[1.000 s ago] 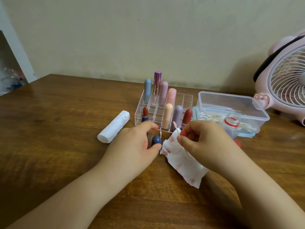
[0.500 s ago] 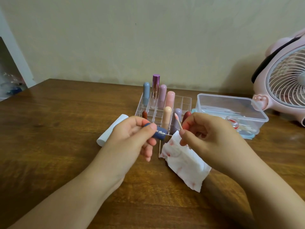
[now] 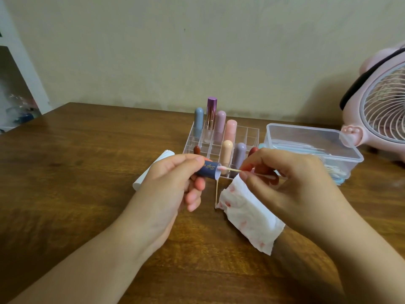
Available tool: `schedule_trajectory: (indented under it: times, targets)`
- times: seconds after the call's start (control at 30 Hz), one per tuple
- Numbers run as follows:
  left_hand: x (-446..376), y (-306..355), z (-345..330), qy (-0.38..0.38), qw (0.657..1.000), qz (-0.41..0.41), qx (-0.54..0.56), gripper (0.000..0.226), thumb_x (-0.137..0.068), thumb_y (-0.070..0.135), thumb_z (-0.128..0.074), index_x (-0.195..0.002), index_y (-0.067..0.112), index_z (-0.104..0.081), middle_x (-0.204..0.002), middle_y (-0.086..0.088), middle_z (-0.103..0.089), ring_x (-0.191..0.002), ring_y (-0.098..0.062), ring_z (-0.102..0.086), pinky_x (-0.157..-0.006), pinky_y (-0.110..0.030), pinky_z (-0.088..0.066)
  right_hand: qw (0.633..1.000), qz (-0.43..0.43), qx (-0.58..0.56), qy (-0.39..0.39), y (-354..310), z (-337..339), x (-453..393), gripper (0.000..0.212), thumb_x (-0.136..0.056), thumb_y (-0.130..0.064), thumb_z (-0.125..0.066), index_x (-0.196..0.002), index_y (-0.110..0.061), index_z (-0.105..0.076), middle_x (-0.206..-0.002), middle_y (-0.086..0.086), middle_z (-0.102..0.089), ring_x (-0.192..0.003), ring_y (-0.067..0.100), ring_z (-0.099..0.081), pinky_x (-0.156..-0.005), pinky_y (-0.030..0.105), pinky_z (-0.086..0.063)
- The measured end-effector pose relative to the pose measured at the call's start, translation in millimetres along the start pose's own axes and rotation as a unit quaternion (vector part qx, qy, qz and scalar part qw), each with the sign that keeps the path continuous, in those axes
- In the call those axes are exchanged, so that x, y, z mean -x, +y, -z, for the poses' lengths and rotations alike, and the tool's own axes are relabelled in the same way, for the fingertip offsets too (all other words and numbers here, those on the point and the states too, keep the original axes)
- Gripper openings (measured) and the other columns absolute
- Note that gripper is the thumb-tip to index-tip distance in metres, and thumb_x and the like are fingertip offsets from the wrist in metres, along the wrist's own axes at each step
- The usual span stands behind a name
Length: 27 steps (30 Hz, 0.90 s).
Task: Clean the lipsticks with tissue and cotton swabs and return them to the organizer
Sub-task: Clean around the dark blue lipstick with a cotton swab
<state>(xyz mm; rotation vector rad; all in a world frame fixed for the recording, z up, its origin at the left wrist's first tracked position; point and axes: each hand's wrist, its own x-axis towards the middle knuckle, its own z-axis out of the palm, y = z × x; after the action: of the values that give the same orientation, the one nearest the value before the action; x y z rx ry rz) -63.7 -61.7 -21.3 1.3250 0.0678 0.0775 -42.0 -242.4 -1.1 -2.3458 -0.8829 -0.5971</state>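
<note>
Left hand point(image 3: 173, 183): fingers curled round a dark blue lipstick cap point(image 3: 208, 170), held level just in front of the clear organizer point(image 3: 221, 141), open end facing right. Right hand point(image 3: 291, 183): fingers pinching a cotton swab point(image 3: 234, 170) whose pink tip sits at the cap's mouth, with a red-stained tissue point(image 3: 247, 216) hanging under the palm onto the tabletop point(image 3: 76, 172); a second swab point(image 3: 216, 194) stands in front of the organizer. Organizer holds capped lipsticks point(image 3: 219, 126) upright; a white roll point(image 3: 151, 170) lies left of it, a plastic box point(image 3: 306, 145) and pink fan point(image 3: 381, 106) right of it.
</note>
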Motion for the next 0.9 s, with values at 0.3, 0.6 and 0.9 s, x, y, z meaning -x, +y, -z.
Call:
schedule_trajectory:
  times: [0.3, 0.6, 0.9]
  targets:
    - [-1.4, -0.3, 1.4, 0.010, 1.000, -0.005, 0.005, 0.020, -0.095, 0.016, -0.049, -0.100, 0.003, -0.063, -0.054, -0.003, -0.047, -0.041, -0.009, -0.035, -0.037, -0.020, -0.031, 1.000, 0.010, -0.004, 0.009, 2.0, -2.7, 0.4, 0.005, -0.078, -0.030, -0.062, -0.079, -0.028, -0.067, -0.063, -0.023, -0.050, -0.072, 0.000, -0.053, -0.064, 0.008, -0.040]
    - [-2.3, -1.1, 0.9, 0.016, 1.000, -0.005, -0.024, 0.017, -0.095, 0.018, -0.050, -0.096, 0.006, -0.063, -0.054, -0.002, -0.046, -0.042, -0.009, -0.035, -0.038, -0.019, -0.031, 1.000, 0.013, -0.009, 0.001, 0.1, -3.3, 1.2, 0.006, -0.079, -0.028, -0.062, -0.078, -0.025, -0.067, -0.056, -0.025, -0.046, -0.066, -0.001, -0.054, -0.059, 0.005, -0.039]
    - [-2.3, -1.0, -0.1, 0.023, 0.999, 0.003, -0.045, 0.016, -0.094, 0.019, -0.052, -0.088, 0.010, -0.064, -0.051, 0.000, -0.046, -0.040, -0.007, -0.034, -0.037, -0.018, -0.030, 0.999, -0.010, -0.027, -0.014, 2.6, -6.0, 2.5, 0.006, -0.084, -0.022, -0.067, -0.078, -0.024, -0.067, -0.058, -0.013, -0.058, -0.066, 0.007, -0.058, -0.060, 0.016, -0.044]
